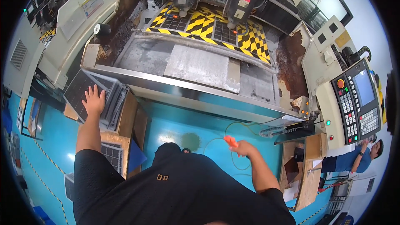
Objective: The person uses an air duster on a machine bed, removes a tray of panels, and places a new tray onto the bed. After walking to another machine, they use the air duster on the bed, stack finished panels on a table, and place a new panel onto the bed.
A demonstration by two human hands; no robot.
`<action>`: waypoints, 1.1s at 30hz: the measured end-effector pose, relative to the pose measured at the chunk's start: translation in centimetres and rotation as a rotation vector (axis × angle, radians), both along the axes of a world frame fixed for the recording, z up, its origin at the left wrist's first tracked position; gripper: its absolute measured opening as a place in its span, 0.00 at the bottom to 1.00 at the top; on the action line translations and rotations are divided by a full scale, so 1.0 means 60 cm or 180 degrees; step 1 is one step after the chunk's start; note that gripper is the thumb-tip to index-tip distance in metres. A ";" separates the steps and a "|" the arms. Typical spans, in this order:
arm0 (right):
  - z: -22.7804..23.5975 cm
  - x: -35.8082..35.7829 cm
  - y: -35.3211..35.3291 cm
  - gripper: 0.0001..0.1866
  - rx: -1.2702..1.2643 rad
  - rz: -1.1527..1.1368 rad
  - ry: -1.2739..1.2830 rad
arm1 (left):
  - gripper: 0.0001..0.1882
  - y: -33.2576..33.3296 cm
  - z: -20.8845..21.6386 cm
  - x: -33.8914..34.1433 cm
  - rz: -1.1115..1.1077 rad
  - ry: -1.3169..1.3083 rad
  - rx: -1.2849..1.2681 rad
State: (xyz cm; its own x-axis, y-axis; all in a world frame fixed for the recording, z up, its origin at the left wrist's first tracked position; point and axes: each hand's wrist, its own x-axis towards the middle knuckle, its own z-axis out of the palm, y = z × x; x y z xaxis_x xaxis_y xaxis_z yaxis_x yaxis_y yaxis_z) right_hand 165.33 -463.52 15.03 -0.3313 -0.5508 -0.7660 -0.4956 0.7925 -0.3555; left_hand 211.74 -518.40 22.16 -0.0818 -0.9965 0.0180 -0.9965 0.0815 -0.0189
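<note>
My left hand point(94, 101) lies with fingers spread on the dark top sheet point(79, 89) of a stack of thin flat panels point(114, 107). The stack sits on a wooden cabinet point(127, 118) at the left. My right hand point(243, 148), held out over the floor on the right, is wrapped round an orange air blow gun point(230, 141). A thin yellow-green hose point(233, 163) loops below and behind it; where it joins the gun cannot be made out.
Ahead stands a large machine with a grey metal bed point(196, 64), two spindle heads and a yellow-black striped surface point(200, 27). A control panel point(356, 102) hangs at right above a wooden shelf cart point(310, 171). Another person point(354, 158) is at far right. The floor point(166, 121) is turquoise.
</note>
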 end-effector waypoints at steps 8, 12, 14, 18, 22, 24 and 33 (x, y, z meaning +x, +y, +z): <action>0.263 -0.134 -0.149 0.24 -0.2721 -0.1854 0.0292 | 0.36 0.004 0.001 0.014 0.0009 -0.0037 -0.0002; 0.204 -0.263 -0.168 0.20 -0.3697 -0.2883 0.0411 | 0.36 -0.002 0.003 0.007 -0.0071 0.0003 -0.0081; 0.173 -0.310 -0.161 0.20 -0.3621 -0.3277 0.0956 | 0.36 -0.001 0.006 0.007 -0.0086 0.0028 -0.0096; 0.094 -0.371 -0.135 0.19 -0.3072 -0.2836 0.1344 | 0.36 -0.002 0.002 0.001 -0.0120 0.0040 -0.0117; 0.110 -0.368 -0.164 0.19 -0.2819 -0.2572 0.0782 | 0.35 0.006 -0.014 0.029 -0.0006 -0.0091 -0.0137; 0.097 -0.391 -0.149 0.19 -0.2943 -0.2715 0.0869 | 0.35 0.002 -0.014 0.010 -0.0095 -0.0045 -0.0135; 0.098 -0.372 -0.161 0.22 -0.2293 -0.2353 0.2493 | 0.36 -0.002 -0.011 0.008 -0.0128 -0.0024 -0.0123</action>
